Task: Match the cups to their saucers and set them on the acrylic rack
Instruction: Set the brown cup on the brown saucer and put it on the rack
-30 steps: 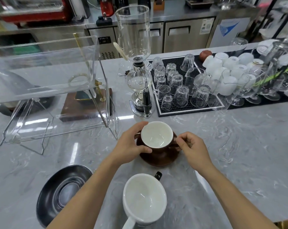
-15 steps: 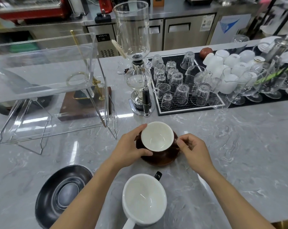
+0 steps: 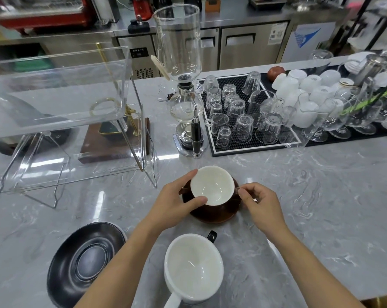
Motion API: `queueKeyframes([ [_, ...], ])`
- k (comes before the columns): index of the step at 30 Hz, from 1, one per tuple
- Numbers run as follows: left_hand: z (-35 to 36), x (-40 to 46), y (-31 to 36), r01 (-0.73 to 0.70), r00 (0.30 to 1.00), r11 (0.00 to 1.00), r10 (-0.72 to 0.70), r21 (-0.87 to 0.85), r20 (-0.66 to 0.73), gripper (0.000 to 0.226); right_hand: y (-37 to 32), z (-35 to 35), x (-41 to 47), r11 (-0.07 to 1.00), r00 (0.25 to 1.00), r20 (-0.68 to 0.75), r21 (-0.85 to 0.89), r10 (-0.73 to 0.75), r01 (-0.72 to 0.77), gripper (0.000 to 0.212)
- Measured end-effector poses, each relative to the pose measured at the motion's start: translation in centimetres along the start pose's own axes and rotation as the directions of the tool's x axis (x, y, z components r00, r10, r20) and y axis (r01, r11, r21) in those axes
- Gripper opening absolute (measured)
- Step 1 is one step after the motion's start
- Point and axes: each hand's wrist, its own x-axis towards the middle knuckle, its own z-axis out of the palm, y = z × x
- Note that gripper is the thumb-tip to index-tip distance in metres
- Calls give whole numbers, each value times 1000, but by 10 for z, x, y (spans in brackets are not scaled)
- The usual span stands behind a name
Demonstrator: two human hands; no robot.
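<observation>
A brown cup [image 3: 212,188] with a white inside sits on a brown saucer [image 3: 219,213] in the middle of the marble counter. My left hand [image 3: 177,202] grips the cup's left side, thumb on the rim. My right hand [image 3: 258,202] pinches the cup's handle on the right. Nearer to me stands a white cup [image 3: 193,268] beside a small black handle, with no saucer under it. A black saucer [image 3: 85,262] lies bare at the lower left. The clear acrylic rack [image 3: 61,112] stands at the left, its shelves bare.
A glass siphon coffee maker [image 3: 184,85] stands just behind the brown cup. A black mat [image 3: 212,145] with several upturned glasses and white cups fills the right rear. A wooden base with a brass stand [image 3: 114,141] sits behind the rack.
The brown cup has tilted and shifted slightly on its saucer between my hands. The other cup and the black saucer have stayed put.
</observation>
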Motion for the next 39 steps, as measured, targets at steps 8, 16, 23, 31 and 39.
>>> queueKeyframes([
  [8,1,-1,-1,-25,1000,999,25,28,4,74,2,1,-1,999,1000,-11,39,23,-22,14],
  [16,-1,-5,-3,91,922,991,-122,-99,-368,22,5,-10,5,985,988,-109,143,112,-96,14],
  [23,5,-12,-22,327,896,935,-352,-136,-270,9,10,-13,17,972,972,-30,37,235,-234,12],
  [31,13,-10,-16,377,876,904,-419,-204,-237,13,4,-9,26,975,976,71,-100,206,-198,19],
  [39,14,-11,-13,395,877,879,-447,-266,-177,11,-1,-5,23,973,965,127,-69,230,-222,24],
])
